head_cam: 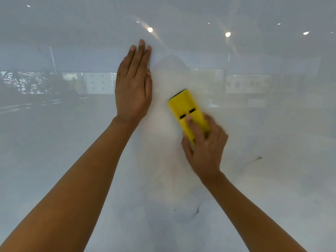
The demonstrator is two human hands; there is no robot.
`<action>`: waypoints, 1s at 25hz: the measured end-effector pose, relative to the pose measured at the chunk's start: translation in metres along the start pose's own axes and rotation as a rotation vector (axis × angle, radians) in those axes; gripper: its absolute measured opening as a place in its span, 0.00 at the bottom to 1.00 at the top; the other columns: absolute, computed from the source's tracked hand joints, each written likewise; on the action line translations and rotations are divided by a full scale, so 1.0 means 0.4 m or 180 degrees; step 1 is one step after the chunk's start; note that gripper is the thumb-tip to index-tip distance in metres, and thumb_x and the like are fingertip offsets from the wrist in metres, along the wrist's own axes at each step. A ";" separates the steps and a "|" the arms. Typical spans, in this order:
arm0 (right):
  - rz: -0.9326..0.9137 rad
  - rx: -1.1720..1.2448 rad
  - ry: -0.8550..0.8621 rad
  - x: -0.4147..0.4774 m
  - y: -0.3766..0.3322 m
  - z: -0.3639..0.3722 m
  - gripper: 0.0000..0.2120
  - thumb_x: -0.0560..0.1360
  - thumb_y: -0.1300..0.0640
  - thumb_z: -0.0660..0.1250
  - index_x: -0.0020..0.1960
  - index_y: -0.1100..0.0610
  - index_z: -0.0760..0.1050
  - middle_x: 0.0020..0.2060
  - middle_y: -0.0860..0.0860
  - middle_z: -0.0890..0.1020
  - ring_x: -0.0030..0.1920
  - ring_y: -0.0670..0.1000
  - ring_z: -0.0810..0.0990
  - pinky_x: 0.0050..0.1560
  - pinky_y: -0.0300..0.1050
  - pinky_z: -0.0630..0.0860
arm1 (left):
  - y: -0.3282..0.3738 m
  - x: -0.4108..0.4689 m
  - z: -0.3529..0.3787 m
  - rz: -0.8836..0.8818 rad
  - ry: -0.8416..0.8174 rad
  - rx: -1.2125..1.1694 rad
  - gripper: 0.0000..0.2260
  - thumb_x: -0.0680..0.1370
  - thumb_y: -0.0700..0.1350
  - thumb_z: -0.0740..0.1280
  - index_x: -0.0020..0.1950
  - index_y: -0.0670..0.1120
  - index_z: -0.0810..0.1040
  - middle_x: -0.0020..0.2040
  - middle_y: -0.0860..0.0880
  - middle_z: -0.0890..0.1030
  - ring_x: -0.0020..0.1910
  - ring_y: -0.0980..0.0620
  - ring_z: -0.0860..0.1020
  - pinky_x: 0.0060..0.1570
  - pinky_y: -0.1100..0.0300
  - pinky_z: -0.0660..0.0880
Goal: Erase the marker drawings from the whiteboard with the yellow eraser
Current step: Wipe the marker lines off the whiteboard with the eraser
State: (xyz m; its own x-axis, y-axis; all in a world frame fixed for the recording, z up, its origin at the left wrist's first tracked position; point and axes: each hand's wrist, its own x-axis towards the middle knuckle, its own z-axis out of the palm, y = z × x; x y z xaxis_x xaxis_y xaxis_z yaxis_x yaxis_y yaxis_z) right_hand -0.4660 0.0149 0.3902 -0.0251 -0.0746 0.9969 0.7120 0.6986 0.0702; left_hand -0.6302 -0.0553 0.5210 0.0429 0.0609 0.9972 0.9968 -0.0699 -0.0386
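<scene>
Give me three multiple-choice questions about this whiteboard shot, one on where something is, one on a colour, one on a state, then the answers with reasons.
1. Where is the left hand?
A. Flat on the whiteboard, left of the eraser
B. Gripping the eraser
C. Out of view

2. What colour is the eraser?
A. Blue
B. Yellow
C. Red

3. How is the right hand placed?
A. Open and empty
B. Closed on the eraser's lower end
C. Holding a marker

Answers:
1 A, the palm and straight fingers lie against the board, apart from the eraser.
2 B, its body is bright yellow with two dark slots.
3 B, thumb and fingers wrap the lower end, pressing the eraser to the board.
</scene>
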 end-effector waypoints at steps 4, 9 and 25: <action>-0.2562 0.0080 -0.1163 -0.194 -0.042 -0.031 0.25 0.70 0.49 0.67 0.66 0.40 0.68 0.64 0.50 0.71 0.49 0.55 0.71 0.51 0.51 0.70 | -0.009 0.014 -0.042 0.0025 -0.0275 -0.0219 0.19 0.83 0.42 0.50 0.73 0.41 0.64 0.74 0.44 0.64 0.75 0.47 0.60 0.75 0.58 0.54; -0.1763 0.0273 -0.0763 -0.023 -0.029 0.004 0.20 0.75 0.51 0.60 0.67 0.43 0.69 0.64 0.53 0.73 0.47 0.57 0.72 0.47 0.50 0.65 | -0.016 0.021 -0.077 -0.0215 -0.0647 -0.0861 0.19 0.83 0.42 0.48 0.74 0.42 0.63 0.76 0.47 0.62 0.76 0.51 0.57 0.72 0.70 0.48; -0.2063 0.0205 -0.1335 -0.273 -0.003 -0.056 0.20 0.72 0.53 0.58 0.62 0.39 0.73 0.60 0.48 0.78 0.49 0.54 0.76 0.52 0.49 0.68 | -0.017 0.000 -0.067 -0.0025 -0.0887 -0.0508 0.21 0.84 0.43 0.49 0.77 0.42 0.54 0.78 0.44 0.54 0.77 0.48 0.49 0.75 0.56 0.44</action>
State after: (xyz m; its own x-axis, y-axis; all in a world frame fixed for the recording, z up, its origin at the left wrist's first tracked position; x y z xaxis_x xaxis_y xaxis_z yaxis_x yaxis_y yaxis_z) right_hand -0.4484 0.0062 0.2803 -0.6956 -0.2158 0.6852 0.4226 0.6485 0.6332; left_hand -0.6387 -0.0816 0.5230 0.0741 0.3309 0.9408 0.9750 -0.2222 0.0014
